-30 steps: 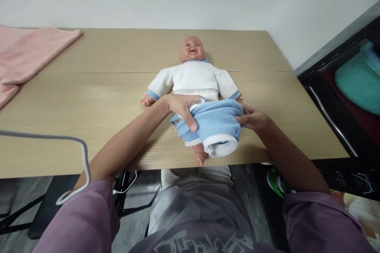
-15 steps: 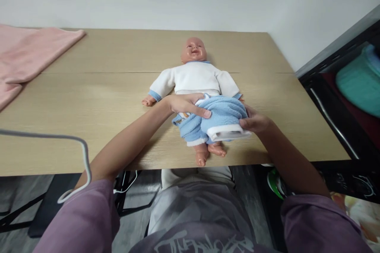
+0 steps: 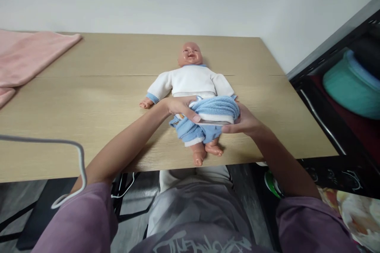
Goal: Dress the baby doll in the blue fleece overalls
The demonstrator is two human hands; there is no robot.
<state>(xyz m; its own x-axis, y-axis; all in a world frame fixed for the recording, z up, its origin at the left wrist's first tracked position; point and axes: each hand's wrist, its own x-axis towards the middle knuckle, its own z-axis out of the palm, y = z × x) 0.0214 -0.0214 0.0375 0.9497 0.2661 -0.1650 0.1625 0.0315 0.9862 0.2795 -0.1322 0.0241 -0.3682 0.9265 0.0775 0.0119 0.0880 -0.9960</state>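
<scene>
A baby doll (image 3: pixel 192 81) in a white top with blue cuffs lies on its back, feet towards me. Over its lower body are light blue fleece trousers (image 3: pixel 212 106) with white cuffs; one leg is bunched up under my fingers, while the other covers the doll's leg. My left hand (image 3: pixel 184 108) grips the trousers at the doll's waist, thumb on top. At the cuff of the bunched leg, my right hand (image 3: pixel 242 120) holds the cloth between thumb and fingers. Both bare doll feet stick out near the table edge.
The wooden table (image 3: pixel 103 99) meets a white wall behind. A pink cloth (image 3: pixel 35 55) lies at the far left, and a grey cable (image 3: pixel 59 141) crosses the left front. To the right stands a black rack (image 3: pixel 314 116) with a teal container (image 3: pixel 350 87).
My right hand has gathered the trouser leg, bringing its white cuff up and left towards my left hand. The leg is now more bunched. My view has shifted slightly.
</scene>
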